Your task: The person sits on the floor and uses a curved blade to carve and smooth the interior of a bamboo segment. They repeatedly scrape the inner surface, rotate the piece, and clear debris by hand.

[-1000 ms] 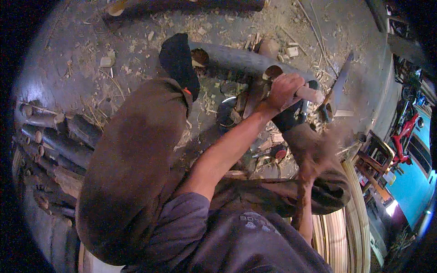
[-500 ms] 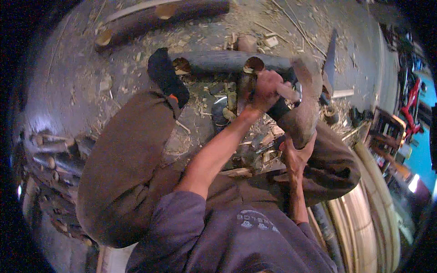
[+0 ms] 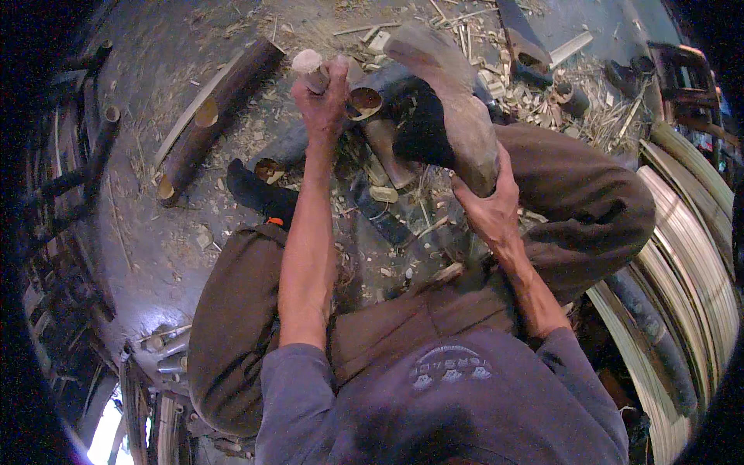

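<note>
this looks like a striking step, calling next for a steady pale-topped handle [image 3: 310, 68]. the left hand [image 3: 324, 107], arm stretched forward, wraps its fingers round it near the dark holed pole [image 3: 291, 152]; the right hand [image 3: 493, 208], forearm slanting inward, grips a wooden club [image 3: 467, 116] by its near end.

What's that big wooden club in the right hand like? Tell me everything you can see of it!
The club is long, thick and slightly bent, and looks like one rough piece of pale grey-brown wood with a lumpy surface. The right hand grips its near end, thumb on one side and fingers on the other. From there it slants away and to the left, passing across the view of a black sock. Its far end looks blurred, so I can't make out its exact shape.
</note>
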{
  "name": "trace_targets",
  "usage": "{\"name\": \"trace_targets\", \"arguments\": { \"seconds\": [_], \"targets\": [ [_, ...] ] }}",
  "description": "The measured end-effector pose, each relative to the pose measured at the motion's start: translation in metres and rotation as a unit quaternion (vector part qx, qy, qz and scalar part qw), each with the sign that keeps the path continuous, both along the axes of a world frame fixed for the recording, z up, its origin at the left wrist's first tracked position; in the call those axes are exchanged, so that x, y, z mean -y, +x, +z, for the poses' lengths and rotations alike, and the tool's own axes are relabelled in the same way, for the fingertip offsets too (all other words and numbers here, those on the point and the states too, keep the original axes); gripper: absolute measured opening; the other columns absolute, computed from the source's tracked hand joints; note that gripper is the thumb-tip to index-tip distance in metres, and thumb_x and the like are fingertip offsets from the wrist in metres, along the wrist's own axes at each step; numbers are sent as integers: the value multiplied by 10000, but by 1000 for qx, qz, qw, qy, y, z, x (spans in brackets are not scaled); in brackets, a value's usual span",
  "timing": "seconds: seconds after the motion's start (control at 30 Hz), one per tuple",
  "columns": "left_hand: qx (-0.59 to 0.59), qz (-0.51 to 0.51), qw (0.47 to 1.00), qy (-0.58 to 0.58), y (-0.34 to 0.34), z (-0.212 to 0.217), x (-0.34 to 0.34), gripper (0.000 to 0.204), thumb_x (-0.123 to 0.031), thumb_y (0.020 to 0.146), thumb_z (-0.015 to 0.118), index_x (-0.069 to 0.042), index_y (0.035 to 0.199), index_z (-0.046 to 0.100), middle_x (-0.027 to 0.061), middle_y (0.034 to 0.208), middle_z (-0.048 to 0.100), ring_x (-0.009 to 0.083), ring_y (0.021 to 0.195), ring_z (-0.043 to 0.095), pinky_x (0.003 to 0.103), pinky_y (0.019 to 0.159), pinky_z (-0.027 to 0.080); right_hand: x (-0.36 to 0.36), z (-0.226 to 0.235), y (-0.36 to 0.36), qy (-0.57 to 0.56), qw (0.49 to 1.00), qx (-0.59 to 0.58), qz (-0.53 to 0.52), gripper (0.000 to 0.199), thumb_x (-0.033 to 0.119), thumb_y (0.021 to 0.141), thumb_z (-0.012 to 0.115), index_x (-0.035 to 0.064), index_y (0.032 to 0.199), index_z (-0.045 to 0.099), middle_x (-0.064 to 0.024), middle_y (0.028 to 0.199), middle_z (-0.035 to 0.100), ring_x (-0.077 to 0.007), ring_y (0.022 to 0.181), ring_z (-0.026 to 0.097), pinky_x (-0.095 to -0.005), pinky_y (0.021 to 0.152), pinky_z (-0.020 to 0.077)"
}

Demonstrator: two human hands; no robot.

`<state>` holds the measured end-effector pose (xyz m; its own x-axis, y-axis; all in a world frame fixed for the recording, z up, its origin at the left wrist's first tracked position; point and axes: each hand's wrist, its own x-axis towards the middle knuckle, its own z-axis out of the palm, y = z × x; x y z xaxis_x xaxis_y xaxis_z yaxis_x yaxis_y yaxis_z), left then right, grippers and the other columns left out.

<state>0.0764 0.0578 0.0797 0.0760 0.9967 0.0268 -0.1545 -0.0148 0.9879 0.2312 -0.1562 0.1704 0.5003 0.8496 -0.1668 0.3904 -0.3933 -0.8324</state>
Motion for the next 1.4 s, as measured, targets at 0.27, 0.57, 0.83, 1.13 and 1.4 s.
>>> {"name": "trace_targets", "arguments": {
  "seconds": [0.27,0.57,0.83,1.13,1.4],
  "targets": [
    [-36,-53,998,-9,-6,-25,-4,178,-172,828,699,-78,878,557,-5,708,567,91,587,544,258,531,469,-4,1,-3,-13,1000,-11,-5,754,185,713,764,21,1329,362,-220,1103,620,-281,1017,620,-365,891,478],
    [-97,-54,994,5,0,-28,-17,189,-202,828,660,-32,783,592,-10,695,589,82,629,544,270,564,442,-69,54,-13,231,967,93,57,764,199,703,761,29,1325,351,-253,1033,623,-363,975,631,-410,851,497],
    [51,-82,992,85,10,-16,-7,167,-38,794,613,-6,958,618,31,867,651,111,797,590,272,708,475,-124,83,-21,8,953,190,238,695,208,708,706,55,1293,365,-270,939,620,-432,873,609,-449,752,497],
    [-35,-131,986,102,3,-33,13,136,-74,841,601,-13,963,603,52,856,644,118,765,599,275,650,486,-92,75,-27,1,954,203,221,710,179,701,731,60,1292,357,-253,898,625,-437,855,612,-460,749,493],
    [-144,-133,959,206,-15,-68,23,193,-151,795,655,-27,927,590,34,786,626,145,716,585,285,618,461,-54,58,-35,15,963,181,200,773,212,704,750,78,1331,317,-255,977,619,-422,912,609,-452,744,507]
  ]
}}
